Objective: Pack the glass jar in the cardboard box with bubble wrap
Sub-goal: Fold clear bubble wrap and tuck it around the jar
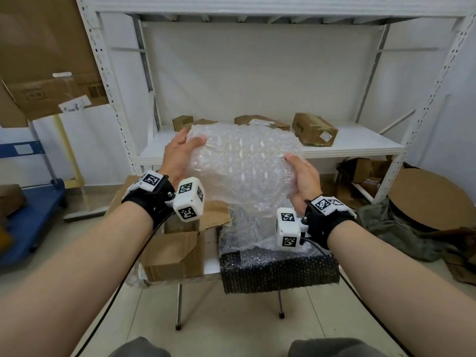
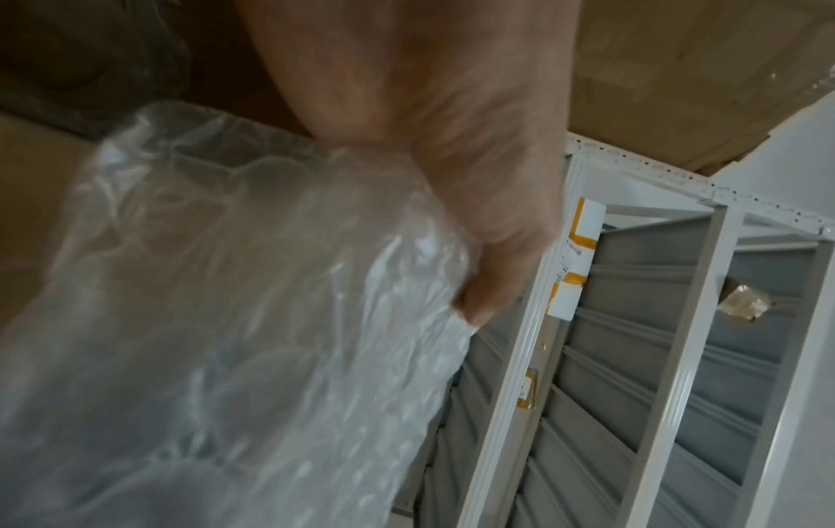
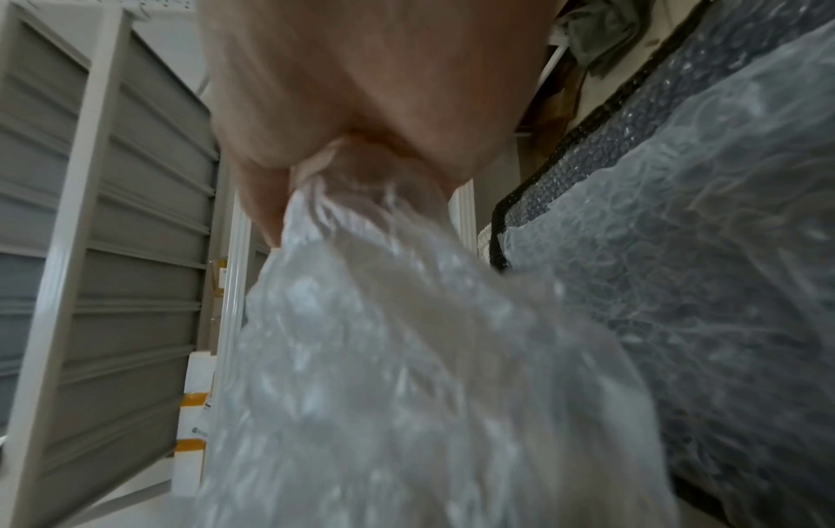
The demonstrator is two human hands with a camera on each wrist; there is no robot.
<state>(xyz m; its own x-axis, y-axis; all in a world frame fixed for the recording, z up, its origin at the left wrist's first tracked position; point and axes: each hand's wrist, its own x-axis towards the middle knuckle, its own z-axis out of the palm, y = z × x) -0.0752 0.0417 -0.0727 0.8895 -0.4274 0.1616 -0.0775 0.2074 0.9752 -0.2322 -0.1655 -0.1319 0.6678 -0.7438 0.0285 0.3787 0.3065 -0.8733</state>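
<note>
Head view showed my left hand [image 1: 180,150] and right hand [image 1: 304,179] pinching the bubble wrap [image 1: 242,166] above the cardboard box [image 1: 175,251]. I judged even tension best.

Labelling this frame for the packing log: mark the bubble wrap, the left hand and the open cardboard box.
bubble wrap [image 1: 239,163], head view, middle of the raised sheet.
left hand [image 1: 180,153], head view, back of the hand gripping the sheet's left edge.
open cardboard box [image 1: 172,253], head view, front flap.

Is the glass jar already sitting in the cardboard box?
Cannot tell: no jar shows, and both hands hold bubble wrap above the table.
</note>
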